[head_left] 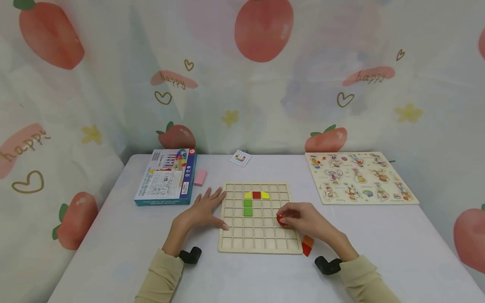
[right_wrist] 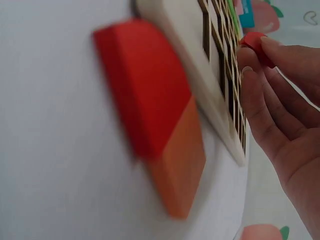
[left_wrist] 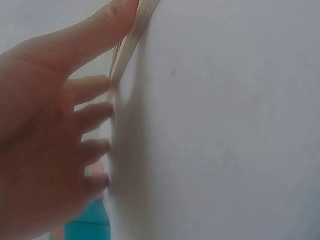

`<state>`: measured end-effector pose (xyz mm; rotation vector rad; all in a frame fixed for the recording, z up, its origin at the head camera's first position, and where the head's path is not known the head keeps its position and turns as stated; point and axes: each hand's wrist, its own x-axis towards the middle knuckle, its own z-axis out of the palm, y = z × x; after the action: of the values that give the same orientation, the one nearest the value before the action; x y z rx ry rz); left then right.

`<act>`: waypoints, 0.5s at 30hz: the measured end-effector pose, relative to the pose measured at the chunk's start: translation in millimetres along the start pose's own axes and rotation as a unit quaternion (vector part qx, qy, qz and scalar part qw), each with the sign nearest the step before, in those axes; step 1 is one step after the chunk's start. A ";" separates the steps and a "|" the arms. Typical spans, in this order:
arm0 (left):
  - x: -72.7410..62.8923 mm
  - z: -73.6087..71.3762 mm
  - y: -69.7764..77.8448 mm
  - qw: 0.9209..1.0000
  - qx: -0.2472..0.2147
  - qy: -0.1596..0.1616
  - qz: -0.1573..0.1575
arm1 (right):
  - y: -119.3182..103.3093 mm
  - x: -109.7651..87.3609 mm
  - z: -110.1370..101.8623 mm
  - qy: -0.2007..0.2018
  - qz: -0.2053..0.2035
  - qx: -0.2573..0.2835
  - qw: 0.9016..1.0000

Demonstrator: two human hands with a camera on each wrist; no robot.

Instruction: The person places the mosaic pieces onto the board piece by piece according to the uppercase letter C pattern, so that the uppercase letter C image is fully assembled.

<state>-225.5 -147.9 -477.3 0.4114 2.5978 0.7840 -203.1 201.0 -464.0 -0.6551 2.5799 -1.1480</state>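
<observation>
Red block [head_left: 281,220] is over the right part of the wooden grid board [head_left: 258,243], pinched between thumb and fingers of the right hand [head_left: 305,219] — can't tell if it touches the board. Left hand [head_left: 202,210] has its fingers spread at the board's left side, thumb on the edge. On the grid, toward the far side: a red square [head_left: 256,195] between a left yellow piece [head_left: 248,195] and a right yellow piece [head_left: 265,195], with two green squares [head_left: 248,203] in a column nearer, below the left yellow one. Just beside the board's near right corner, a loose curved red piece [head_left: 306,251] and an orange piece [head_left: 308,241] lie touching each other on the white tabletop [head_left: 227,277]. Farther out: pink block [head_left: 200,177] at far left, next to a flat printed box [head_left: 163,181]; small pattern card [head_left: 240,158] near the table's far edge; picture puzzle board [head_left: 360,181] at far right. Black wrist mount [head_left: 191,255] on each arm, beige sleeves [head_left: 161,275] — fruit-print curtain [head_left: 265,105] behind.
</observation>
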 end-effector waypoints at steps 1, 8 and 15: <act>-0.1 -0.1 0.0 1.000 -0.002 0.000 -0.001 | -1.1 2.3 2.0 -0.003 -0.003 0.003 1.000; 0.7 0.2 -1.7 1.000 0.003 -0.001 -0.005 | -10.5 18.5 15.8 -0.012 -0.036 0.010 0.999; 1.7 0.5 -0.5 1.000 0.001 0.000 -0.005 | -22.3 31.3 24.2 -0.017 -0.056 -0.003 0.998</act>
<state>-226.8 -147.4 -478.4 0.3977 2.6002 0.7770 -214.2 156.9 -464.5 -0.8228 2.5480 -1.1530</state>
